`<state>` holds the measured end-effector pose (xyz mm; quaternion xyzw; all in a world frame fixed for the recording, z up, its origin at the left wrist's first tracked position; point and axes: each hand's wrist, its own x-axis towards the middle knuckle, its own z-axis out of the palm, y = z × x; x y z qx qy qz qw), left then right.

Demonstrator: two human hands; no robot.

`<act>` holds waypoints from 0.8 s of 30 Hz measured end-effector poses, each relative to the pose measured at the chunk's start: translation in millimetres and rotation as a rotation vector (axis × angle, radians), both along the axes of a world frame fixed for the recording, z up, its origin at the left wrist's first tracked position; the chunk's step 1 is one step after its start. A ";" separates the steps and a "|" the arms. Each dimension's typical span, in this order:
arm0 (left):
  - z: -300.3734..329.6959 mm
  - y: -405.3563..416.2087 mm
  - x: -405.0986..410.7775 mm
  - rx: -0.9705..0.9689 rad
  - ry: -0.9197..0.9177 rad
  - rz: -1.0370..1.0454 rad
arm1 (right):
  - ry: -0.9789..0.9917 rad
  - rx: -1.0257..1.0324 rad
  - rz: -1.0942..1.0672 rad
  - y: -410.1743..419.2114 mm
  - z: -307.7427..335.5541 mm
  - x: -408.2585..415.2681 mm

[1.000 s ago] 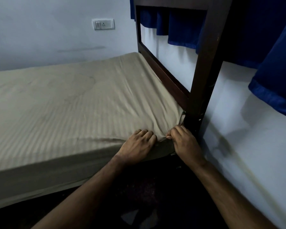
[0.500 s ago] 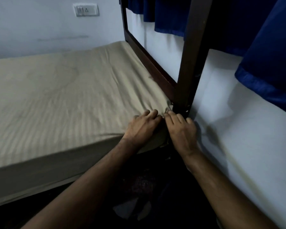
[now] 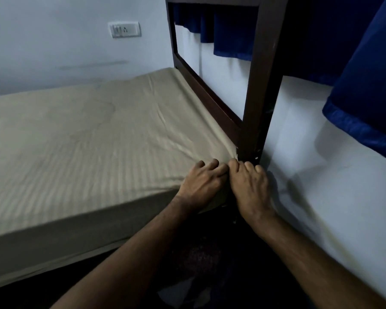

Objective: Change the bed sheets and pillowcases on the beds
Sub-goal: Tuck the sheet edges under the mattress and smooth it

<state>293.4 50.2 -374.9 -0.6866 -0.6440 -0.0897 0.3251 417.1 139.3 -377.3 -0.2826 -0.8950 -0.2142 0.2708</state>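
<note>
A beige striped bed sheet lies flat over the mattress, with a few creases running toward the near right corner. Both my hands are at that corner, side by side and touching. My left hand curls its fingers over the corner edge and grips the sheet. My right hand grips the sheet's corner just below the dark wooden bedpost, fingertips bent down into the fabric. No pillow is in view.
The dark wooden bed frame rail runs along the mattress's right side. A blue curtain hangs over the white wall at right. A switch plate sits on the back wall. The floor below is dark.
Both hands have slid along the mattress edge to the corner, right up against the bedpost, and now sit closer together. The sheet's corner looks pulled tighter.
</note>
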 end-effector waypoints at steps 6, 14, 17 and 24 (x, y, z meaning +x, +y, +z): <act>1.8 -20.6 -14.9 -0.172 -0.345 0.195 | -0.094 -0.113 -0.076 -2.6 2.8 -6.1; -14.7 -87.6 -44.2 -0.206 -0.396 0.433 | -0.020 -0.039 0.191 -25.7 2.0 -13.8; -16.3 -106.8 -38.9 -0.138 -0.467 0.437 | 0.009 -0.021 0.377 -44.4 -9.1 -21.0; -15.0 -200.1 -44.6 0.074 -0.356 0.608 | 0.008 0.098 0.686 -88.9 -28.3 -49.1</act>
